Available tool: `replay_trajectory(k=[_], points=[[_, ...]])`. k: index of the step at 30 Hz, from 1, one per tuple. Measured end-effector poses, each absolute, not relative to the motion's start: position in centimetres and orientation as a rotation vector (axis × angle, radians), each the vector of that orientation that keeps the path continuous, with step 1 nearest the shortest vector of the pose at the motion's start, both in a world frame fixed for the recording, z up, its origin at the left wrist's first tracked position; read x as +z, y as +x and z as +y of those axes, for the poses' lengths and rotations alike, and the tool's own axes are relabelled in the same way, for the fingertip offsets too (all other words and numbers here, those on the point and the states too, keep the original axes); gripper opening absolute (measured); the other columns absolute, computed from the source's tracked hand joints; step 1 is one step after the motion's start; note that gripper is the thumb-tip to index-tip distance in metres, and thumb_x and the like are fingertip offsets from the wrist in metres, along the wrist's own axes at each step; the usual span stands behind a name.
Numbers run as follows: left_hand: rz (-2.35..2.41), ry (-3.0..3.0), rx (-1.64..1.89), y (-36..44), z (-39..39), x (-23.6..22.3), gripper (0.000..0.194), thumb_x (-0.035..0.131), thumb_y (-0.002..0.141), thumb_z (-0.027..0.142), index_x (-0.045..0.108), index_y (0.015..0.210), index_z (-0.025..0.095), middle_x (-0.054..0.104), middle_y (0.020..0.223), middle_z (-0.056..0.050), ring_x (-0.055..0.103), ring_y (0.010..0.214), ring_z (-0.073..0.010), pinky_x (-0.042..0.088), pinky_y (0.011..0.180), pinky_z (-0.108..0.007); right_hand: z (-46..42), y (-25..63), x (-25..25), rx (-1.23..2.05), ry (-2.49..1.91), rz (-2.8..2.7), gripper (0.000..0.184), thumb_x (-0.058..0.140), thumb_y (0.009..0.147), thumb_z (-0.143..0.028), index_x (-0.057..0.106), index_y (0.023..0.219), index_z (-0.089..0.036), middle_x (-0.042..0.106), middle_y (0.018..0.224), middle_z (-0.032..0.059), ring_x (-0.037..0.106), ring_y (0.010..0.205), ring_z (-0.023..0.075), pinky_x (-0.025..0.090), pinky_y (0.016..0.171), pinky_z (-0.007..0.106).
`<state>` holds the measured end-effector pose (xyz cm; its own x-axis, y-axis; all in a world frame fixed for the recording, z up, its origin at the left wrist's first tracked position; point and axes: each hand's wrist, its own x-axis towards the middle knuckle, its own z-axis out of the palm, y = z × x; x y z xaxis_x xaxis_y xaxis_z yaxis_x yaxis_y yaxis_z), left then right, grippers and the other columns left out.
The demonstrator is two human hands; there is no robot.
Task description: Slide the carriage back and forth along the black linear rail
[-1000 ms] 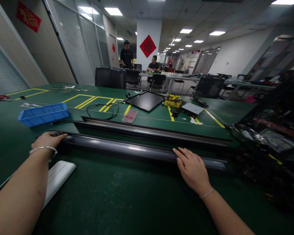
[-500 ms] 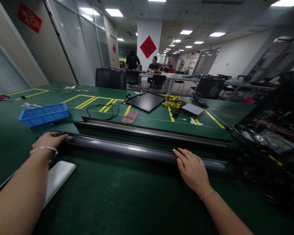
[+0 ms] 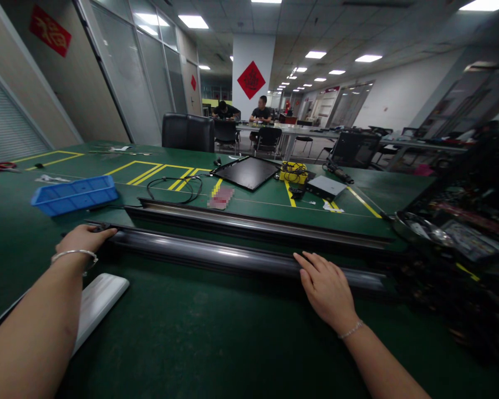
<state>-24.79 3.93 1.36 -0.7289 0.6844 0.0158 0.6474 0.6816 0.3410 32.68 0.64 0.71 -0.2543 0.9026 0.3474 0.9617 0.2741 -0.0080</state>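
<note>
A long, dark, glossy metal profile (image 3: 216,256) lies across the table in front of me. My left hand (image 3: 83,238) is closed around its left end, thumb along the top; a small black piece shows beside the thumb, and the other fingertips are hidden. Toward the right end, my right hand (image 3: 326,285) rests with stretched fingers touching the profile's upper side. Just behind lies a second long dark profile (image 3: 266,224), roughly parallel, with its channel side showing. Under my left forearm is a white flat object (image 3: 103,302), partly covered.
On the green table (image 3: 199,343) stands a blue plastic bin (image 3: 75,195) at left. Farther back are a black cable (image 3: 174,188), a black flat panel (image 3: 249,173), a yellow block (image 3: 294,173) and a grey box (image 3: 326,187). Dark equipment (image 3: 461,266) crowds the right. Two people sit far off.
Both my hands and the two profiles stay where they were. In the background, one person has bent lower over the far table.
</note>
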Motion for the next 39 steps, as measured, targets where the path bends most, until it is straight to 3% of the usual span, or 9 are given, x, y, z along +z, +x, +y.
replay_trajectory(k=[2, 7, 26, 39], points=[[2.788, 1.013, 0.418, -23.7, 3.8, 2.1, 0.08, 0.046, 0.059, 0.07, 0.057, 0.113, 0.013, 0.061, 0.114, -0.019, 0.057, 0.103, -0.0369, 0.046, 0.08, -0.045, 0.6, 32.7, 0.7, -0.303, -1.715, -2.262, 0.042, 0.032, 0.09, -0.031, 0.052, 0.126, -0.031, 0.057, 0.126, 0.0022, 0.049, 0.117, 0.0206, 0.038, 0.096, 0.043], [2.75, 1.007, 0.372, -22.5, 3.6, 3.2, 0.078, 0.048, 0.062, 0.066, 0.056, 0.116, 0.009, 0.059, 0.117, -0.019, 0.057, 0.103, -0.0354, 0.046, 0.081, -0.041, 0.7, 32.7, 0.6, -0.305, -1.71, -2.271, 0.042, 0.031, 0.09, -0.032, 0.052, 0.126, -0.029, 0.057, 0.126, 0.0027, 0.049, 0.117, 0.0211, 0.038, 0.096, 0.043], [2.726, 1.022, 0.34, -23.0, 3.9, 3.0, 0.075, 0.049, 0.064, 0.063, 0.055, 0.117, 0.01, 0.057, 0.122, -0.018, 0.054, 0.109, -0.0354, 0.045, 0.083, -0.041, 0.8, 32.8, 0.5, -0.311, -1.694, -2.277, 0.043, 0.031, 0.09, -0.031, 0.052, 0.126, -0.03, 0.058, 0.125, 0.0032, 0.048, 0.117, 0.021, 0.037, 0.095, 0.043], [2.744, 1.099, 0.34, -23.4, 4.0, 2.8, 0.068, 0.051, 0.063, 0.062, 0.062, 0.105, 0.009, 0.065, 0.105, -0.018, 0.061, 0.09, -0.0325, 0.047, 0.071, -0.038, 0.7, 32.8, 0.5, -0.333, -1.691, -2.27, 0.042, 0.032, 0.09, -0.03, 0.053, 0.126, -0.03, 0.058, 0.125, 0.0027, 0.049, 0.116, 0.0207, 0.038, 0.095, 0.042]])
